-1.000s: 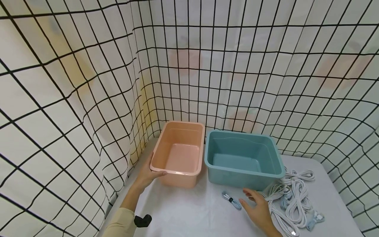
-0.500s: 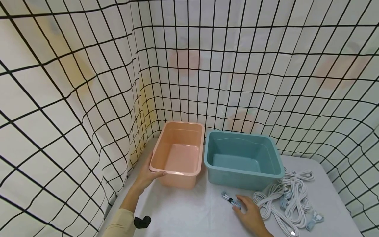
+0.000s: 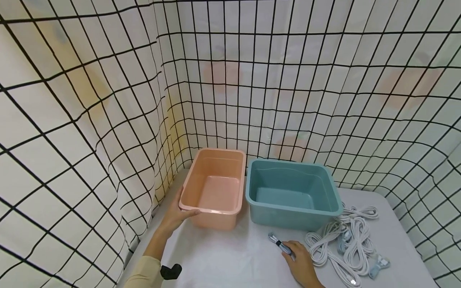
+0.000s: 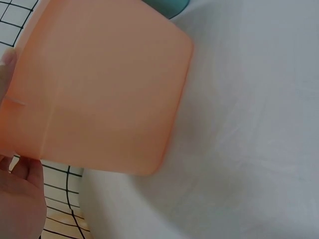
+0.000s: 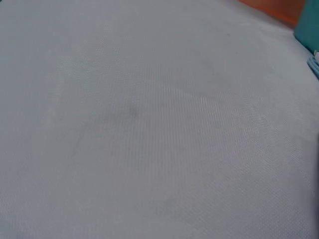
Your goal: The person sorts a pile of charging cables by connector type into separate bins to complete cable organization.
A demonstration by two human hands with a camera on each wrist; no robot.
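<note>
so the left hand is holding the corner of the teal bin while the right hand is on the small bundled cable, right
Not quite. The left hand holds the near-left corner of the pink bin, not the teal bin, which stands untouched beside it. The head view shows this. The right hand does rest on the small bundled cable on the table.

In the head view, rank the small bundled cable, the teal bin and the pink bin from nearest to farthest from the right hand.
1. small bundled cable, under the right hand's fingertips
2. teal bin, just behind it
3. pink bin, far left, held by the left hand
</note>
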